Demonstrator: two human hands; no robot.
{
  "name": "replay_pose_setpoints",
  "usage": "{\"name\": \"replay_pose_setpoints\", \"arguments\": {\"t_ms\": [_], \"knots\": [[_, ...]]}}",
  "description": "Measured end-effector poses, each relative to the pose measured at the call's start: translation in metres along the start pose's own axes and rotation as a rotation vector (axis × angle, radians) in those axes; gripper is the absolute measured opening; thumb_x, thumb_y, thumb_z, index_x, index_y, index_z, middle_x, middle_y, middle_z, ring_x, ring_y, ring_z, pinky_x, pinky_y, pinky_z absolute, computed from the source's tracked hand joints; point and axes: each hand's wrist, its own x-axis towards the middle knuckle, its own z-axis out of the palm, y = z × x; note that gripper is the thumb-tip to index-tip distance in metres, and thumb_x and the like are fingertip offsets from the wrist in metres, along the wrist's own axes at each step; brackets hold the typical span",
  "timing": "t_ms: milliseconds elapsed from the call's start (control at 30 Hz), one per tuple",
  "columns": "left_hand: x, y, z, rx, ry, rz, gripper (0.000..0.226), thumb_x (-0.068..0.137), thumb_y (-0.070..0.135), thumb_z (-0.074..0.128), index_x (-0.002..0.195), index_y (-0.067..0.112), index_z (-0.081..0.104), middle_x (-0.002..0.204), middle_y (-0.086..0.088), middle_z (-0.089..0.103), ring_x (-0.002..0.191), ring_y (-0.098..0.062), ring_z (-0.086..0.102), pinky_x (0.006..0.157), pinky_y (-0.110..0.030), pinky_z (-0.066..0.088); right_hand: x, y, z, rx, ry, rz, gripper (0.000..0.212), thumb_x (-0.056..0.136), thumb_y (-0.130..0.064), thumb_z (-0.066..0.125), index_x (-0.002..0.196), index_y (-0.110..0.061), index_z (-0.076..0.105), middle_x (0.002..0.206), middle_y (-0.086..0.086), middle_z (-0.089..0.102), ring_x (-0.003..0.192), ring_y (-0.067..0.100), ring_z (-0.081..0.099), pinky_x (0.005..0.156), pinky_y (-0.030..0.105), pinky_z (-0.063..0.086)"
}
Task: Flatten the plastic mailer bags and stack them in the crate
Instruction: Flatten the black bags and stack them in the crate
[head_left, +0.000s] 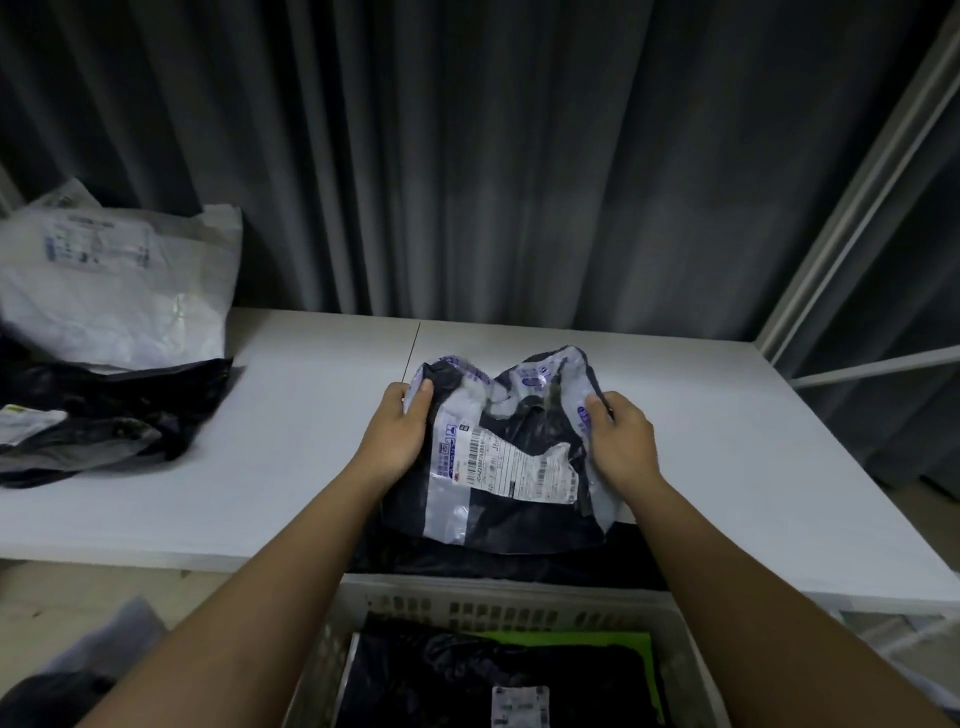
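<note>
Quick count: two hands, left hand (397, 434) and right hand (621, 441), both on one crumpled mailer (511, 457) at center. One white crate (498, 605) at 6 o'clock with roughly three bags inside. At 9 o'clock, a pile (111, 332) of maybe four mailers, hard to separate. One table (291, 415).

Both forearms reach forward; left grip (397, 428) and right grip (621, 441) seemingly pinching, thumbs on top.

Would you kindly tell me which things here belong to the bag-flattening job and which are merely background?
Job: crumpled black-and-white plastic mailer bag, left hand, right hand, pale slotted plastic crate, pile of unflattened mailers.
Background: grey curtain, white table.
</note>
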Motion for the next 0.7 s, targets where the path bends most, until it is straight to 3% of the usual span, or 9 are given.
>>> {"name": "replay_pose_setpoints", "arguments": {"t_ms": [300,367,433,500,567,633,700], "knots": [[0.033,-0.012,0.011,0.102,-0.001,-0.275,0.078,0.095,0.062,0.022,0.136,-0.003,0.04,0.135,-0.023,0.049,0.12,-0.036,0.05,0.099,-0.04,0.04,0.013,0.035,-0.014,-0.148,-0.03,0.204,0.041,0.102,-0.029,0.04,0.066,-0.01,0.045,0.071,0.007,0.053,0.08,0.032,0.054,0.067,0.031,0.034],[0.034,-0.012,0.019,0.136,0.002,-0.345,0.078,0.095,0.061,0.024,0.144,0.001,0.027,0.145,-0.022,0.038,0.131,-0.036,0.04,0.106,-0.042,0.032,0.011,0.037,-0.01,-0.185,-0.012,0.23,0.032,0.102,-0.029,0.037,0.086,-0.006,0.052,0.091,0.015,0.061,0.091,0.035,0.057,0.072,0.033,0.038],[0.032,-0.012,0.025,0.316,0.018,-0.383,0.078,0.094,0.063,0.026,0.147,0.007,0.019,0.15,-0.021,0.028,0.137,-0.036,0.029,0.11,-0.045,0.025,0.007,0.037,-0.006,-0.335,0.032,0.187,0.03,0.101,-0.028,0.036,0.115,-0.007,0.051,0.113,0.019,0.058,0.099,0.035,0.054,0.077,0.038,0.04],[0.025,-0.014,0.033,0.619,0.086,-0.242,0.071,0.095,0.06,0.027,0.147,0.012,0.018,0.15,-0.017,0.024,0.138,-0.033,0.022,0.111,-0.046,0.02,0.0,0.036,0.003,-0.568,0.036,-0.025,0.046,0.097,-0.037,0.036,0.134,-0.011,0.046,0.128,0.018,0.052,0.113,0.037,0.047,0.089,0.043,0.04],[0.018,-0.023,0.041,0.804,0.141,0.087,0.065,0.095,0.057,0.019,0.148,0.02,0.021,0.151,-0.012,0.023,0.14,-0.029,0.018,0.113,-0.047,0.013,-0.008,0.03,0.012,-0.666,-0.086,-0.261,0.063,0.091,-0.056,0.024,0.142,-0.024,0.04,0.143,0.014,0.043,0.13,0.036,0.036,0.105,0.05,0.03],[0.011,-0.029,0.053,0.977,0.019,0.324,0.065,0.091,0.054,0.005,0.15,0.028,0.018,0.157,-0.007,0.014,0.145,-0.024,0.008,0.116,-0.05,0.001,-0.012,0.024,0.021,-0.719,-0.323,-0.367,0.074,0.084,-0.074,0.008,0.15,-0.041,0.018,0.16,0.004,0.015,0.146,0.034,0.007,0.116,0.054,0.003],[0.007,-0.036,0.065,1.127,-0.161,0.359,0.058,0.098,0.051,0.005,0.152,0.032,0.007,0.161,-0.003,-0.004,0.147,-0.023,-0.008,0.113,-0.052,-0.014,-0.013,0.024,0.03,-0.757,-0.505,-0.364,0.075,0.08,-0.078,0.006,0.149,-0.047,-0.001,0.161,-0.003,-0.008,0.146,0.031,-0.016,0.114,0.052,-0.012]]}}
